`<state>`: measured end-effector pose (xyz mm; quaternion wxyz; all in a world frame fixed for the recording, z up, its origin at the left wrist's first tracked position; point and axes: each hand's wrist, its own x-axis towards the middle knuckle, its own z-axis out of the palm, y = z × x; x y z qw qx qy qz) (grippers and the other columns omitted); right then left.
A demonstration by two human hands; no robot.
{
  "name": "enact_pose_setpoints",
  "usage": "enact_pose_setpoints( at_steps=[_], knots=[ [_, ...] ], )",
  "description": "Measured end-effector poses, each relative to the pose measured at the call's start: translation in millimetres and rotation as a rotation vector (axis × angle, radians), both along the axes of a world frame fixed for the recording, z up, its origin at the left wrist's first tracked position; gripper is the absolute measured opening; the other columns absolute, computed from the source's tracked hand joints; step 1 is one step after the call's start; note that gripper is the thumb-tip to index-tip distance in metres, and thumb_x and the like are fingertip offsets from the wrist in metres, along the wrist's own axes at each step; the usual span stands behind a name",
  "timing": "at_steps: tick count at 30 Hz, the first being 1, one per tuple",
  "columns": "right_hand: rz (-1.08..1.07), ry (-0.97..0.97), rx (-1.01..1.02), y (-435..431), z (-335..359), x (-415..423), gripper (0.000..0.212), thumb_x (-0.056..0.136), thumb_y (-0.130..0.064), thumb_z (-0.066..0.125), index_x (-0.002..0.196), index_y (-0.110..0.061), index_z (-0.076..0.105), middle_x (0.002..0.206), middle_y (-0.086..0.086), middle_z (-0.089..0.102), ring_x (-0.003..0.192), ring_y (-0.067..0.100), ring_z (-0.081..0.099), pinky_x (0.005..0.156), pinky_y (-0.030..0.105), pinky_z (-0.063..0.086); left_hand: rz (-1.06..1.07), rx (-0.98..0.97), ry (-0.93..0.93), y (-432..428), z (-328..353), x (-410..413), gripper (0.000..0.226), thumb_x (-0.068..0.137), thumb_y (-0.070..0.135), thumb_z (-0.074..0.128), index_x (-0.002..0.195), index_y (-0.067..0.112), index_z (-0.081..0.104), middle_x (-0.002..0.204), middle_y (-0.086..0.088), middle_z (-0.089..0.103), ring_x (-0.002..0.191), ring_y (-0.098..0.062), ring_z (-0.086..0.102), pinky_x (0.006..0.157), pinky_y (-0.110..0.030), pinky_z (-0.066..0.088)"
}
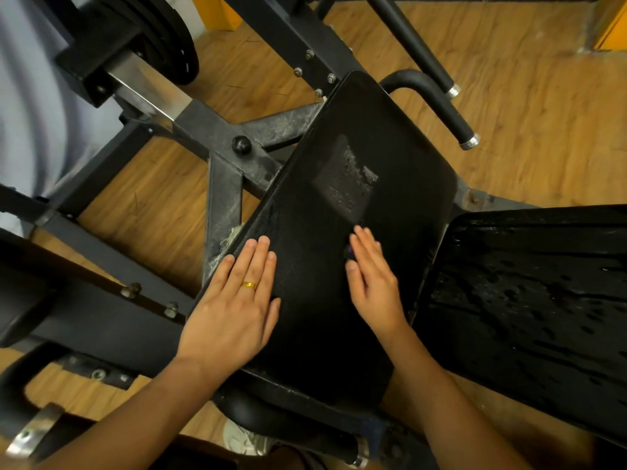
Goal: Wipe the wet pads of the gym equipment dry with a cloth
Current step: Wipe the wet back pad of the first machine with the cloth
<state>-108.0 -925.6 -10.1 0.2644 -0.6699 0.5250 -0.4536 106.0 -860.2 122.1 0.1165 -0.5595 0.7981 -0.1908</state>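
Both hands are laid flat on the central pad (pixel 339 327), whose long axis runs near to far. The left hand (pixel 237 293) is spread and holds nothing. Under the straight fingers of the right hand (pixel 369 276) a dark purplish scrap, judged to be the cloth (pixel 348 251), is pressed. A damp patch (pixel 349 178) lies just beyond that hand and the droplet-covered pad (pixel 526 300) to its right — the right hand is nearer both.

Light: even, warm, indoor | Glare: dull sheen on black vinyl pad (pixel 342 178) beyond right hand (pixel 373 290); droplets glint on wet black pad (pixel 529 293) to its right | Blur: pale grey smear (pixel 37 106) far beyond left hand (pixel 234 307) | Edges: bowed
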Motion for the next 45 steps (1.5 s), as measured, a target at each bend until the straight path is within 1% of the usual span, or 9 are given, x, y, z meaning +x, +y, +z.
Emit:
enact_pose_setpoints(
  at_steps=[6, 14, 17, 23, 26, 30, 35, 40, 45],
  knots=[
    [-0.128, -0.131, 0.152, 5.9, -4.2, 5.6, 0.045, 0.105, -0.014, 0.052, 0.148, -0.005, 0.046, 0.159, 0.002, 0.037, 0.152, 0.008, 0.024, 0.124, 0.047, 0.023, -0.004, -0.002, -0.009, -0.2, -1.7, 1.0, 0.068, 0.104, 0.041, 0.034, 0.155, -0.003, 0.026, 0.166, -0.024, 0.011, 0.155, -0.035, 0.012, 0.125, -0.050, 0.016],
    [0.182, -0.053, -0.035, -50.1, 93.0, 81.6, 0.046, 0.106, -0.017, 0.044, 0.150, -0.004, 0.042, 0.162, 0.006, 0.034, 0.154, 0.017, 0.019, 0.127, 0.034, 0.011, -0.003, -0.010, -0.009, 0.4, -1.0, -0.7, 0.068, 0.103, 0.040, 0.036, 0.155, -0.003, 0.026, 0.166, -0.024, 0.012, 0.155, -0.034, 0.013, 0.125, -0.049, 0.016],
    [0.221, -0.041, -0.040, -56.6, 93.8, 80.3, 0.047, 0.107, -0.019, 0.042, 0.152, -0.005, 0.039, 0.163, 0.006, 0.032, 0.154, 0.016, 0.017, 0.127, 0.034, 0.011, -0.005, -0.008, -0.002, 0.3, 0.2, -0.6, 0.068, 0.103, 0.040, 0.036, 0.154, -0.003, 0.029, 0.165, -0.024, 0.014, 0.155, -0.034, 0.014, 0.125, -0.049, 0.015],
    [-0.024, -0.036, 0.123, -16.7, 28.4, 21.8, 0.047, 0.107, -0.020, 0.046, 0.153, -0.015, 0.039, 0.162, -0.009, 0.028, 0.153, 0.004, 0.016, 0.127, 0.035, 0.012, -0.003, -0.005, -0.006, -0.2, 1.1, -1.1, 0.068, 0.102, 0.040, 0.036, 0.154, -0.003, 0.029, 0.165, -0.023, 0.015, 0.155, -0.033, 0.014, 0.125, -0.048, 0.015],
    [-0.172, -0.057, 0.226, 6.1, -8.3, -11.0, 0.047, 0.107, -0.021, 0.045, 0.153, -0.011, 0.039, 0.162, -0.007, 0.027, 0.152, 0.002, 0.017, 0.126, 0.042, 0.018, -0.002, -0.007, -0.005, 0.5, 1.1, -0.4, 0.068, 0.103, 0.041, 0.036, 0.155, -0.003, 0.028, 0.165, -0.023, 0.014, 0.155, -0.034, 0.014, 0.125, -0.049, 0.017],
    [-0.273, -0.110, 0.306, 7.2, -9.7, -7.7, 0.047, 0.108, -0.020, 0.043, 0.153, -0.010, 0.038, 0.161, -0.008, 0.026, 0.151, 0.001, 0.016, 0.126, 0.037, 0.015, -0.002, -0.005, -0.001, -0.1, 0.7, 0.1, 0.068, 0.103, 0.041, 0.037, 0.155, -0.002, 0.028, 0.165, -0.023, 0.014, 0.155, -0.034, 0.014, 0.124, -0.050, 0.018],
    [-0.085, -0.076, 0.155, -10.7, 20.5, 16.9, 0.047, 0.107, -0.021, 0.046, 0.153, -0.012, 0.037, 0.161, -0.007, 0.027, 0.153, 0.005, 0.016, 0.127, 0.035, 0.012, 0.000, -0.010, 0.008, 0.0, 0.1, -0.7, 0.069, 0.102, 0.040, 0.039, 0.155, -0.003, 0.028, 0.165, -0.023, 0.014, 0.154, -0.034, 0.015, 0.124, -0.050, 0.017],
    [0.122, -0.009, -0.029, -62.2, 80.8, 66.9, 0.046, 0.106, -0.015, 0.045, 0.150, -0.002, 0.042, 0.161, 0.009, 0.035, 0.153, 0.018, 0.018, 0.127, 0.034, 0.010, -0.004, -0.012, -0.001, 0.4, 0.0, -1.5, 0.068, 0.102, 0.039, 0.037, 0.154, -0.003, 0.028, 0.165, -0.024, 0.014, 0.154, -0.034, 0.015, 0.125, -0.050, 0.017],
    [0.140, 0.049, -0.047, -74.6, 86.0, 68.7, 0.047, 0.107, -0.016, 0.041, 0.153, -0.003, 0.038, 0.164, 0.008, 0.029, 0.155, 0.020, 0.015, 0.127, 0.035, 0.008, -0.002, -0.003, -0.003, 0.0, 0.8, -1.8, 0.067, 0.103, 0.039, 0.034, 0.154, -0.004, 0.029, 0.165, -0.024, 0.014, 0.154, -0.034, 0.016, 0.125, -0.050, 0.017]
  ],
)
